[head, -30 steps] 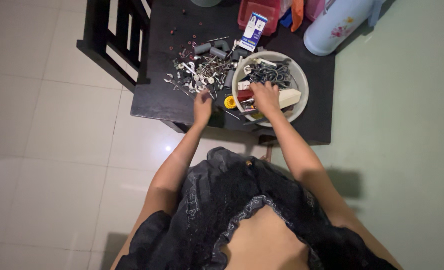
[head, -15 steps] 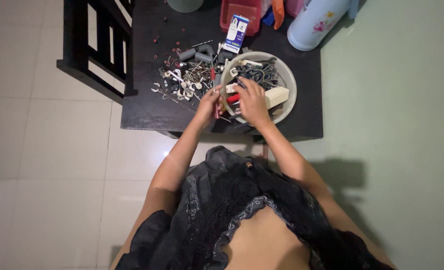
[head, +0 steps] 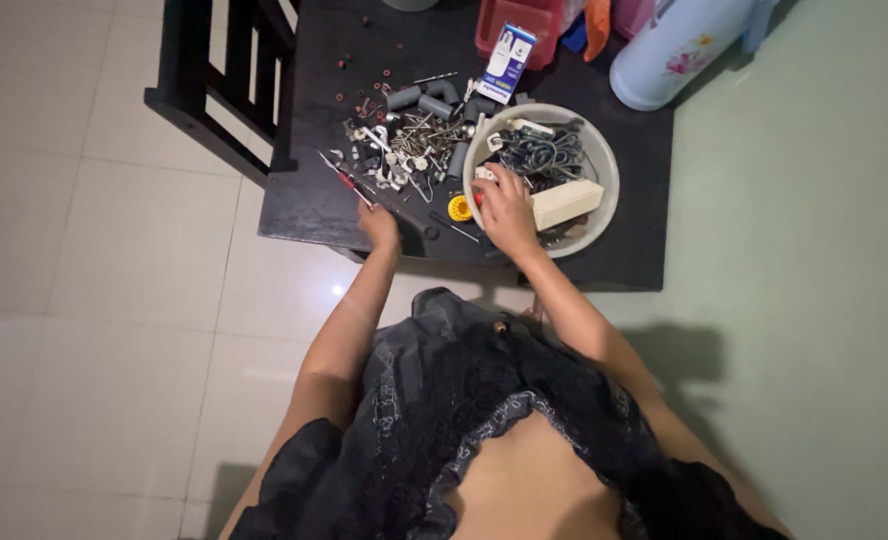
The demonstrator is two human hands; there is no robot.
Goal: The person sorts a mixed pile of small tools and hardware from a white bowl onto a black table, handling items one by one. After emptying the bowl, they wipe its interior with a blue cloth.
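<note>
My left hand (head: 378, 224) is at the front edge of the black table (head: 304, 205), closed on the end of a thin screwdriver (head: 345, 179) with a red band; the tool lies slanted on the tabletop. My right hand (head: 504, 208) reaches into the pale round bowl (head: 605, 150), fingers down among its contents by a small red piece (head: 478, 198). What it grips is hidden. The bowl holds a coil of dark cable (head: 544, 152) and a cream rectangular block (head: 565, 203). A yellow round part (head: 460, 207) lies between my hands.
A heap of small metal hardware (head: 404, 145) and grey pipe fittings (head: 420, 101) lies left of the bowl. Behind are a blue-and-white box (head: 507, 62), a red basket (head: 509, 18) and a pale flask (head: 676, 48). A black chair (head: 226, 80) adjoins the table.
My left hand moved from beside the bowl to the left along the table's front edge, carrying the thin screwdriver. My right hand stayed in the bowl and shifted slightly.
</note>
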